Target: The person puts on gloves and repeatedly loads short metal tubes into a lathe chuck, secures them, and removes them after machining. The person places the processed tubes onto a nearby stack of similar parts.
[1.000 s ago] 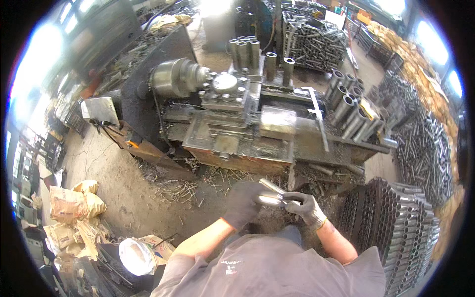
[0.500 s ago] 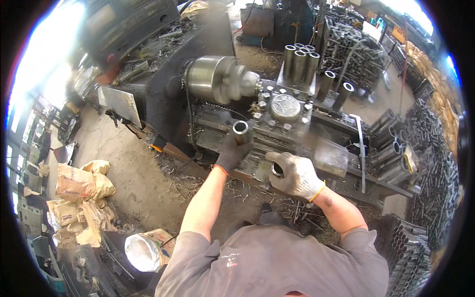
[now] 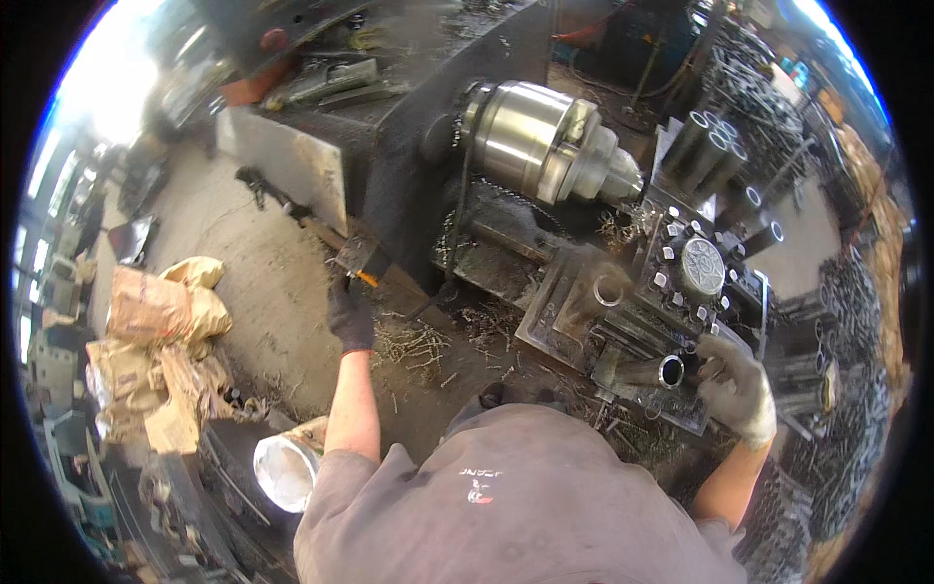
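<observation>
In a dark glove, my left hand (image 3: pixel 350 319) is closed at the machine's front edge, beside a small orange-marked piece (image 3: pixel 366 279). What its fingers grip is hidden. My right hand (image 3: pixel 736 389), in a pale grey glove, holds nothing; its fingers are bent and apart. Just left of it a metal tube (image 3: pixel 654 373) rests on the carriage, its open end facing me. A second metal tube (image 3: pixel 593 295) stands farther back on the slide. Beside them is the square tool post (image 3: pixel 702 269) with its ring of bolts. The lathe chuck (image 3: pixel 525 136) is behind, to the left.
Several upright tubes (image 3: pixel 702 154) stand behind the tool post. More tubes (image 3: pixel 803 355) are stacked at right. A sheet-metal plate (image 3: pixel 287 170) juts out at left. Metal shavings (image 3: pixel 413 346) litter the floor; paper sacks (image 3: pixel 151 316) and a white-lined bucket (image 3: pixel 285 472) sit at left.
Both tubes have left my hands and rest on the machine. My left hand has moved left; my right has moved right. The view has shifted, and the chuck's blurred front looks sharper.
</observation>
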{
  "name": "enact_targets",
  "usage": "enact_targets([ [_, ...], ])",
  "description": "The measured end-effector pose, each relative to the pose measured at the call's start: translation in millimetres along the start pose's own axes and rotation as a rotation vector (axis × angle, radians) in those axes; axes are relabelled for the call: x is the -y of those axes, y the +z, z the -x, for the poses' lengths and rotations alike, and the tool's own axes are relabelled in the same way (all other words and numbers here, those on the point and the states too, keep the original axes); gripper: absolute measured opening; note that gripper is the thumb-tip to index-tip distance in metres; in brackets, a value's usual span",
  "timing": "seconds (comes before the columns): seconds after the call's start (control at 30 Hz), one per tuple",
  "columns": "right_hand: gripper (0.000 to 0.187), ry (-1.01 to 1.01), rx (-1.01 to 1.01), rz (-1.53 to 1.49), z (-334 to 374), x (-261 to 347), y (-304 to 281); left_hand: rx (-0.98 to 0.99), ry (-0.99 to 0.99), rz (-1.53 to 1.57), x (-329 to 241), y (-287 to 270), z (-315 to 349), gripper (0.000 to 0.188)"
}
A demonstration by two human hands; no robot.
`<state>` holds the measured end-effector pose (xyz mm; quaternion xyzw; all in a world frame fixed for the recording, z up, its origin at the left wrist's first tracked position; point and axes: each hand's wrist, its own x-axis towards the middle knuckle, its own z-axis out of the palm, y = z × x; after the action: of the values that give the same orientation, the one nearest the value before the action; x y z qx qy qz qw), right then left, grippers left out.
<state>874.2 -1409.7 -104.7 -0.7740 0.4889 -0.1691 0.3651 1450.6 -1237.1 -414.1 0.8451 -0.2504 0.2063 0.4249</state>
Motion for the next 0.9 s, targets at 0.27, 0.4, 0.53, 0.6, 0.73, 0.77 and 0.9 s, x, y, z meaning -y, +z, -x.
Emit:
enact_targets([
  [0.27, 0.041, -0.274, -0.033, 0.052, -108.2, 35.2, -21.2, 0.778, -1.016, 1.206, 79.8, 14.1, -31.7, 0.045],
  [0.4, 0.051, -0.168, 0.206, 0.389, -236.3, 40.3, 0.5, 0.463, -0.967, 1.260, 36.4, 7.3, 50.0, 0.048],
  [0.53, 0.060, 0.256, 0.612, 0.639, -327.2, 7.6, 37.9, 0.814, -1.098, 0.978, 21.4, 5.2, 128.0, 0.029],
  [0.6, 0.055, 0.072, 0.574, 0.284, -334.2, -10.3, 38.2, 0.895, -1.176, 0.813, 35.3, 6.2, 150.3, 0.020],
  [0.73, 0.033, 0.374, 0.210, -0.515, -305.8, -15.2, 7.2, 0.933, -1.274, 0.730, 70.2, -2.8, 176.9, 0.020],
  [0.77, 0.028, 0.397, 0.125, -0.628, -300.1, -9.2, -1.5, 0.988, -0.995, 0.648, 71.1, -4.6, 176.3, 0.022],
  [0.9, 0.038, 0.016, -0.069, -0.293, -289.0, 7.2, -11.1, 1.010, -0.498, 0.434, 10.7, -3.5, 144.3, 0.032],
])
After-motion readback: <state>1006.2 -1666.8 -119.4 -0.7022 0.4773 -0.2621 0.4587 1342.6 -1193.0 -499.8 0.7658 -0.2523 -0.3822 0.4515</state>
